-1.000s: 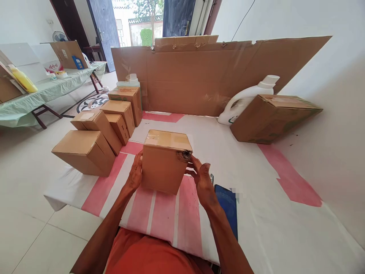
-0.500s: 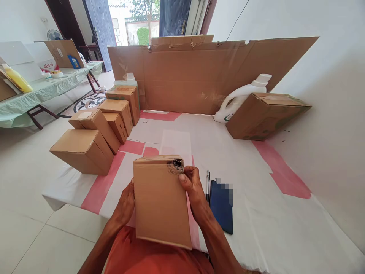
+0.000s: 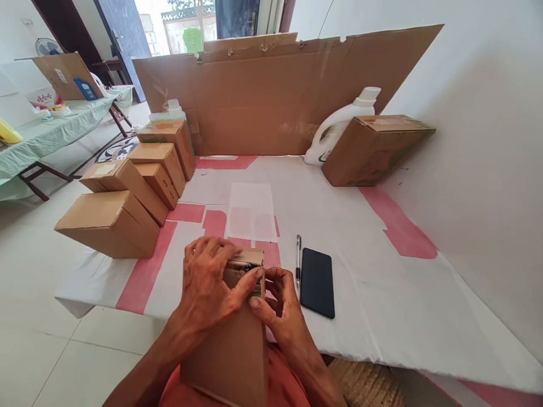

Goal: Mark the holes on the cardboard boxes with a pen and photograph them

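A brown cardboard box (image 3: pixel 231 353) leans from my lap against the near edge of the white and red sheet (image 3: pixel 373 265), its top end tilted away from me. My left hand (image 3: pixel 207 282) lies over the box's top end, with its fingertips on the scuffed, torn corner. My right hand (image 3: pixel 278 305) grips the box's right side just below that corner, thumb touching the left fingers. A pen (image 3: pixel 298 260) and a dark phone (image 3: pixel 317 281) lie on the sheet right of my right hand.
Several closed cardboard boxes (image 3: pixel 110 223) are stacked at the left on the sheet's edge. A flattened cardboard wall (image 3: pixel 271 102) stands at the back. A white jug (image 3: pixel 339 127) and a tilted carton (image 3: pixel 373 150) sit at the back right. A cloth-covered table (image 3: pixel 55 130) stands far left.
I drew the box off the sheet toward my lap and tipped it back. My left hand moved from the box's left side onto its top corner. The view shifted right.
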The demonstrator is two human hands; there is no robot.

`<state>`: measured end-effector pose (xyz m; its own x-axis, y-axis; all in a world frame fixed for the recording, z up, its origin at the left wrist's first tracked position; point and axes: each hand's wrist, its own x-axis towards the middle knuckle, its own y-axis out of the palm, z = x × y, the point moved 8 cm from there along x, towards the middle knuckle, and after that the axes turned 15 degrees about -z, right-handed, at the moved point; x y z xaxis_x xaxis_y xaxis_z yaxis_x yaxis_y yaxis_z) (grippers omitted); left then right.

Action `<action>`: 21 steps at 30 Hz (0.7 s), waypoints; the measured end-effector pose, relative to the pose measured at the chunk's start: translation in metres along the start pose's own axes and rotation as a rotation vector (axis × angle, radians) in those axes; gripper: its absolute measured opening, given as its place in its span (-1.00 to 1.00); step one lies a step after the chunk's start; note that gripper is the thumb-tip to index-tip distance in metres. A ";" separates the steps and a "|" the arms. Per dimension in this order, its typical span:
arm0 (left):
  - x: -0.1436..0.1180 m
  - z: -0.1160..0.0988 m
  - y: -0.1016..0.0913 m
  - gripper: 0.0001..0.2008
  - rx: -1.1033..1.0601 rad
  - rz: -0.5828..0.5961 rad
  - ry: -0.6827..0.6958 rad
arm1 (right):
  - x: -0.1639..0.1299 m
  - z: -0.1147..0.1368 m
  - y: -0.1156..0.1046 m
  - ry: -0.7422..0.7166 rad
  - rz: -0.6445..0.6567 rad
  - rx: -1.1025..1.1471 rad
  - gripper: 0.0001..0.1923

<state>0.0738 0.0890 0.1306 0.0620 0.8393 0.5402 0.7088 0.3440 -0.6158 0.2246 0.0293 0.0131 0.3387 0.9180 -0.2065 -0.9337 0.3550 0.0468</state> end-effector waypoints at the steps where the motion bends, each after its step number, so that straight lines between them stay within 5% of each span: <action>1: 0.000 -0.003 0.005 -0.75 0.005 0.039 0.005 | -0.001 0.001 0.000 0.003 -0.006 0.008 -0.33; 11: -0.006 0.000 0.000 -0.77 0.069 0.096 0.058 | 0.007 0.034 0.013 -0.012 -0.032 0.052 -0.34; 21: -0.006 0.001 0.011 -0.72 0.126 0.096 0.123 | 0.006 0.027 0.009 -0.028 -0.062 0.052 -0.43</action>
<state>0.0805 0.0880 0.1196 0.2161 0.8158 0.5364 0.6021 0.3211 -0.7310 0.2215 0.0424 0.0385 0.3996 0.8982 -0.1830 -0.9038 0.4194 0.0853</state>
